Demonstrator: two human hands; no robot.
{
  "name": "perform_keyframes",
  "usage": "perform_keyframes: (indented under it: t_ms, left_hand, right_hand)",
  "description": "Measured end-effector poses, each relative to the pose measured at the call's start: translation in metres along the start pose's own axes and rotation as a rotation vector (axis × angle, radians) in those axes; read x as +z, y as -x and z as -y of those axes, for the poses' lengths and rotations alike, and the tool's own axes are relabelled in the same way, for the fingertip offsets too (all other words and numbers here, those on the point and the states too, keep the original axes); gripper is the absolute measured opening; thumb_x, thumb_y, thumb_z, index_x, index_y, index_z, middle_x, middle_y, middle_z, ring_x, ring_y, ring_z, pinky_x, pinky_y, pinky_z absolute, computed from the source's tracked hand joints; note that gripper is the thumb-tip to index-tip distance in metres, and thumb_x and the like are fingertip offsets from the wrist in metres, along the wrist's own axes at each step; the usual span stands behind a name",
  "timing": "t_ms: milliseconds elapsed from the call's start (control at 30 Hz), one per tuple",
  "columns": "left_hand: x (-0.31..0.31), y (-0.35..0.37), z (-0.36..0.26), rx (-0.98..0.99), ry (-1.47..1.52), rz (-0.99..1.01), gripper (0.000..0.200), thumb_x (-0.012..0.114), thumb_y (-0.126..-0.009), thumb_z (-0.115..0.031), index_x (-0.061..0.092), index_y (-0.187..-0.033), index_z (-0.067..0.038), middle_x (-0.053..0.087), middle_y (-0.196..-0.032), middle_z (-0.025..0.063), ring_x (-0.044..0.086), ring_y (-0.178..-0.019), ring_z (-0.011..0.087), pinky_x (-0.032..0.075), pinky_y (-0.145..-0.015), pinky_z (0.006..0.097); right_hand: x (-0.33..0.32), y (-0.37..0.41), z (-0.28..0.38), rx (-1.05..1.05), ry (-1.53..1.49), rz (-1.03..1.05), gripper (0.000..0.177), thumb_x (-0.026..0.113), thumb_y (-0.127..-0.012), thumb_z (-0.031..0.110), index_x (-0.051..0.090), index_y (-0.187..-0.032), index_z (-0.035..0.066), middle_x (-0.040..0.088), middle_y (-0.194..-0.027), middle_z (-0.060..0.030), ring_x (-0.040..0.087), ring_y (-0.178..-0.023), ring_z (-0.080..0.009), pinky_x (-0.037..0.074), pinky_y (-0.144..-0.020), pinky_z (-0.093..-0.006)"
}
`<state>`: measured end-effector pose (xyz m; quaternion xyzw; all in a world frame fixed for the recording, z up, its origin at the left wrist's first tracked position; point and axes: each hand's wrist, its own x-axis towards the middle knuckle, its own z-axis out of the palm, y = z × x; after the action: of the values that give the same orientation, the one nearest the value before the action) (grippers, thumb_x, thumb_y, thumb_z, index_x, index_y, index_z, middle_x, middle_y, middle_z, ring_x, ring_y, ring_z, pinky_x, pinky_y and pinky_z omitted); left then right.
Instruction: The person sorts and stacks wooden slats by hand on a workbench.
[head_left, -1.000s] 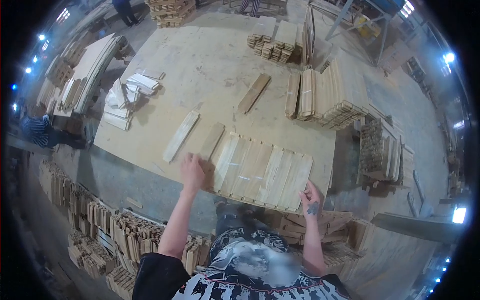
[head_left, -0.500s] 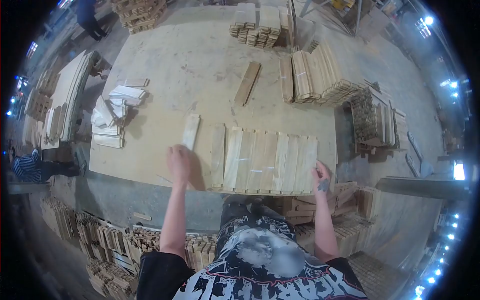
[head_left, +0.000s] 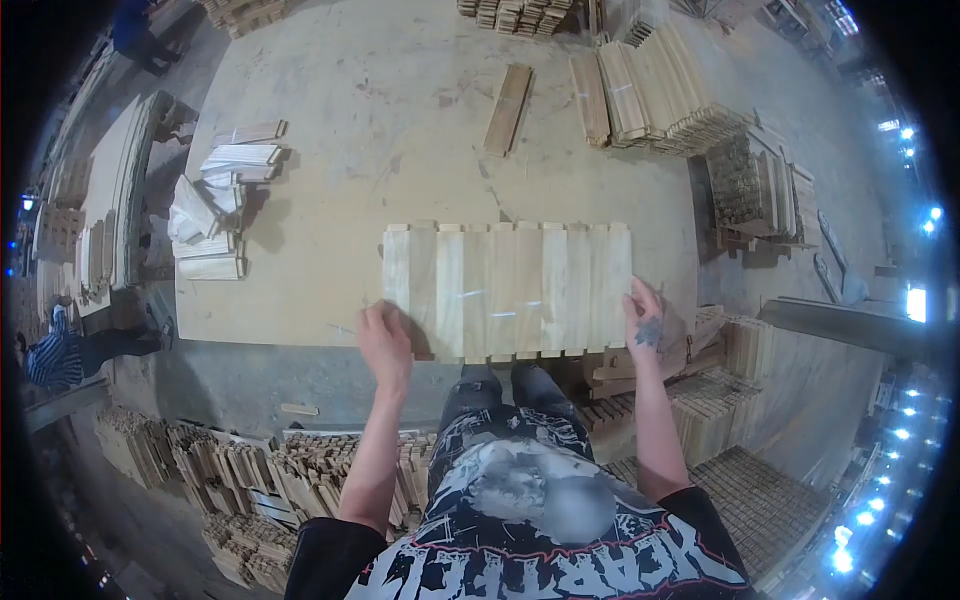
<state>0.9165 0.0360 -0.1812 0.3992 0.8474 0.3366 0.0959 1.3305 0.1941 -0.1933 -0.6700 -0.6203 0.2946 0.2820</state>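
A row of wooden slats [head_left: 515,290] lies side by side near the front edge of the table, their ends slightly staggered. At the row's left end, my left hand [head_left: 385,335] has its fingers bent against the outermost slat [head_left: 397,268]. My right hand [head_left: 643,310] is at the right end of the row, its thumb and fingers curled beside the last slat [head_left: 619,285]. Farther back, a single darker slat [head_left: 508,110] lies apart from the others.
Light-coloured pieces [head_left: 210,215] are heaped on the left of the tabletop [head_left: 330,150]. Stacked slats [head_left: 665,90] stand at the back right. Wood bundles [head_left: 240,480] sit below the table. A person in a striped top [head_left: 55,355] is at far left.
My left hand has moved right with a separate slat, and the gaps at the row's left end have closed. The camera view has shifted, with the back objects now higher in frame.
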Motion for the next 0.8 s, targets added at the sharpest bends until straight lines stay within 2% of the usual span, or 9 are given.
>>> perform_keyframes:
  t_ms: [133, 167, 267, 367, 467, 567, 667, 700, 800]
  left_hand:
    - [-0.032, 0.029, 0.010, -0.107, -0.081, -0.094, 0.024, 0.064, -0.098, -0.016, 0.061, -0.113, 0.002, 0.058, -0.104, 0.0145, 0.058, -0.089, 0.0280, 0.047, -0.080, 0.0388]
    - [-0.036, 0.044, 0.013, -0.176, -0.036, -0.180, 0.027, 0.062, -0.100, -0.021, 0.062, -0.112, 0.003, 0.059, -0.095, 0.0092, 0.055, -0.078, 0.0237, 0.047, -0.072, 0.0374]
    - [-0.019, 0.104, 0.049, -0.500, 0.118, -0.105, 0.025, 0.063, -0.100, -0.024, 0.065, -0.105, 0.000, 0.060, -0.082, 0.0062, 0.053, -0.071, 0.0212, 0.045, -0.067, 0.0347]
    - [-0.003, 0.118, 0.017, -0.806, 0.742, 0.090, 0.022, 0.061, -0.102, -0.025, 0.067, -0.105, -0.004, 0.057, -0.074, -0.0021, 0.048, -0.062, 0.0109, 0.040, -0.059, 0.0265]
    - [0.005, 0.103, -0.004, -0.885, 1.067, -0.013, 0.018, 0.062, -0.102, -0.023, 0.065, -0.096, -0.007, 0.056, -0.073, -0.0028, 0.047, -0.061, 0.0065, 0.038, -0.057, 0.0237]
    - [0.005, 0.100, -0.004, -0.885, 1.058, -0.062, 0.017, 0.064, -0.101, -0.021, 0.062, -0.090, -0.009, 0.055, -0.073, -0.0023, 0.048, -0.060, 0.0076, 0.038, -0.056, 0.0247]
    - [-0.002, 0.099, -0.008, -0.744, 1.072, -0.070, 0.016, 0.066, -0.100, -0.020, 0.061, -0.088, -0.010, 0.054, -0.072, -0.0017, 0.049, -0.060, 0.0086, 0.038, -0.056, 0.0247]
    - [-0.011, 0.095, -0.016, -0.720, 1.055, -0.117, 0.016, 0.067, -0.099, -0.019, 0.061, -0.088, -0.009, 0.054, -0.072, -0.0014, 0.049, -0.060, 0.0088, 0.038, -0.055, 0.0249]
    - [-0.041, 0.080, -0.024, -0.658, 1.025, -0.233, 0.016, 0.067, -0.099, -0.018, 0.060, -0.088, -0.009, 0.054, -0.072, -0.0007, 0.050, -0.061, 0.0093, 0.038, -0.055, 0.0254]
  right_hand:
    - [-0.001, 0.037, 0.033, -0.059, -0.022, -0.052, 0.036, 0.067, -0.093, 0.009, 0.065, -0.128, 0.005, 0.057, -0.099, -0.0073, 0.057, -0.083, -0.0159, 0.050, -0.075, -0.0299]
    - [-0.002, 0.050, 0.033, -0.063, -0.040, -0.103, 0.032, 0.066, -0.093, 0.009, 0.065, -0.126, 0.004, 0.057, -0.099, -0.0072, 0.057, -0.082, -0.0153, 0.049, -0.074, -0.0295]
    - [-0.002, 0.100, 0.024, -0.034, -0.142, -0.094, 0.022, 0.063, -0.097, 0.007, 0.066, -0.118, 0.004, 0.060, -0.100, -0.0071, 0.059, -0.083, -0.0138, 0.050, -0.074, -0.0277]
    - [0.010, 0.146, 0.015, 0.045, -0.361, 0.383, 0.026, 0.063, -0.098, 0.008, 0.064, -0.124, 0.004, 0.066, -0.102, -0.0072, 0.063, -0.086, -0.0135, 0.051, -0.076, -0.0262]
    - [0.027, 0.158, 0.040, 0.381, -0.605, 0.839, 0.035, 0.065, -0.099, 0.019, 0.060, -0.131, 0.004, 0.068, -0.113, -0.0084, 0.065, -0.096, -0.0151, 0.053, -0.083, -0.0293]
    - [0.047, 0.153, 0.063, 0.608, -0.801, 0.899, 0.043, 0.064, -0.100, 0.028, 0.055, -0.135, 0.004, 0.066, -0.124, -0.0091, 0.064, -0.106, -0.0175, 0.053, -0.090, -0.0341]
    - [0.073, 0.146, 0.058, 0.793, -1.074, 0.955, 0.036, 0.059, -0.103, 0.028, 0.054, -0.129, 0.004, 0.063, -0.132, -0.0116, 0.059, -0.120, -0.0207, 0.051, -0.098, -0.0385]
    - [0.083, 0.145, 0.057, 0.774, -1.083, 0.982, 0.035, 0.060, -0.102, 0.034, 0.054, -0.123, 0.006, 0.061, -0.133, -0.0137, 0.057, -0.125, -0.0230, 0.051, -0.100, -0.0415]
    - [0.101, 0.146, 0.063, 0.793, -1.077, 0.907, 0.041, 0.062, -0.101, 0.038, 0.052, -0.124, 0.006, 0.060, -0.131, -0.0153, 0.059, -0.123, -0.0235, 0.051, -0.100, -0.0418]
